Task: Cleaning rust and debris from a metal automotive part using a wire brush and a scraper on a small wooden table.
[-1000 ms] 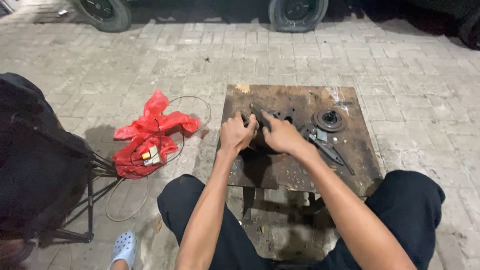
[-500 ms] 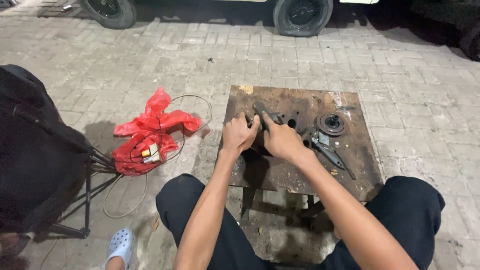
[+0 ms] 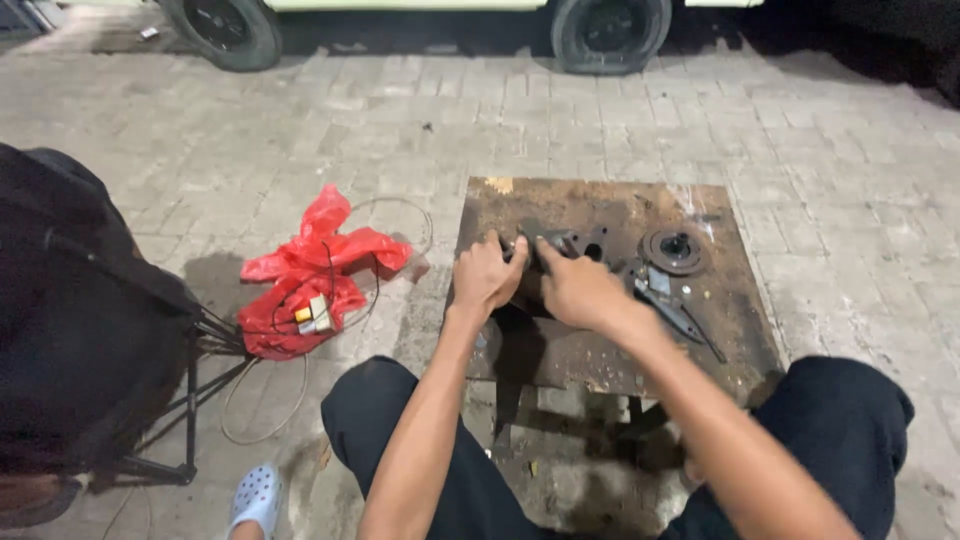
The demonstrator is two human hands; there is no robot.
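I sit at a low rusty metal table (image 3: 600, 350) on a brick pavement. Both hands grip a dark metal mechanical part (image 3: 560, 242) lying near the table's middle. My left hand (image 3: 487, 275) closes on its left end, and my right hand (image 3: 578, 292) covers its near side with a finger pointing along it. Much of the part is hidden under my fingers.
A round metal disc (image 3: 675, 250) and dark hand tools (image 3: 670, 305) lie on the table's right. A red plastic bag (image 3: 310, 275) with small boxes and thin wire loops lies on the ground at left. A dark seat on a metal frame (image 3: 80, 320) stands far left. Vehicle wheels (image 3: 610, 30) are beyond.
The view has shifted slightly downward and closer. Both hands stay on the metal part with only small finger movements.
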